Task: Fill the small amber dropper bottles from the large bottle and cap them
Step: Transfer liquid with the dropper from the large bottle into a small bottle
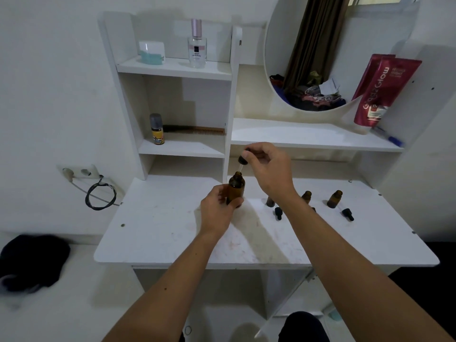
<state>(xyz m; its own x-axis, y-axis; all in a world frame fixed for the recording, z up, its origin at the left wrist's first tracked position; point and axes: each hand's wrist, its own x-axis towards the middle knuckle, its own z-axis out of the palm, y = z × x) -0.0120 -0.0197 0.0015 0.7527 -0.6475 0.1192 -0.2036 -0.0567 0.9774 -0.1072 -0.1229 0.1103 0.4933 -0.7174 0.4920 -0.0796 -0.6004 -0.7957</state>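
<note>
My left hand [217, 206] grips the large amber bottle [236, 190], upright on the white table [172, 230]. My right hand [267, 169] pinches a black dropper cap [243, 157] just above the bottle's open neck, its glass tube pointing down at the mouth. Three small amber bottles stand open to the right: one [270, 201] partly hidden by my right wrist, one [306, 195] behind my forearm, one [334, 199] further right. Two black dropper caps [278, 213] [348, 214] lie on the table beside them.
White shelves rise behind the table, holding a perfume bottle [197, 44], a small yellow spray can [157, 129], a comb [197, 130] and a red tube [385, 90]. A round mirror [333, 53] hangs at the back right. A wall socket with a cable [81, 172] sits at the left.
</note>
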